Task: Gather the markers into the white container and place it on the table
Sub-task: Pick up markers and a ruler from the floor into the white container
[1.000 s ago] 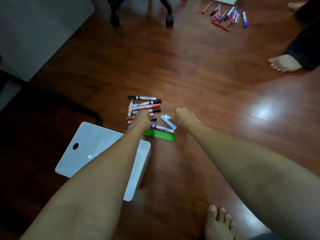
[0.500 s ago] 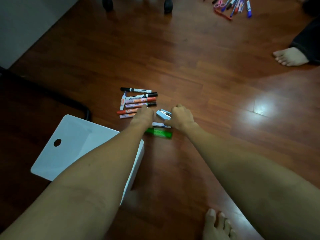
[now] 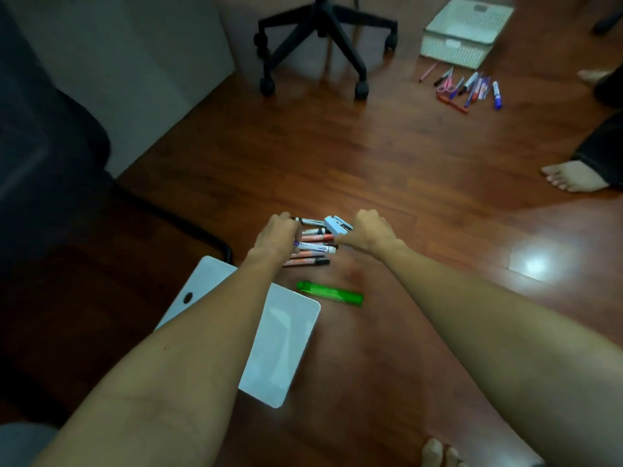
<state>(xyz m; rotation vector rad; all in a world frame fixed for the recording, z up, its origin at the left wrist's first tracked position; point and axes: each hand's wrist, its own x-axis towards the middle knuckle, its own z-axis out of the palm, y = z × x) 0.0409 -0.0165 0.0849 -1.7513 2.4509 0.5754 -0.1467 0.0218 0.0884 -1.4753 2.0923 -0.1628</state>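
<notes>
squeezing the markers (image 3: 313,242) from both ends, left hand (image 3: 278,235) and right hand (image 3: 369,230) curled narrow on the pile.
a loose pinch could let middle ones slip to the floor (image 3: 337,156); the container (image 3: 279,345) waits near left, the green case (image 3: 330,294) apart.

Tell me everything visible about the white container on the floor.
The white container is a shallow rectangular tray with rounded corners, smooth and glossy like plastic. A small dark oval hole sits in its far-left end, likely a handle cutout. It rests on the wooden floor, angled diagonally, directly beneath the left forearm, which hides its middle. The visible part of its inside holds no markers. The green translucent piece lies just beyond its far-right corner, apparently not touching. The cluster of markers lies farther off.
</notes>
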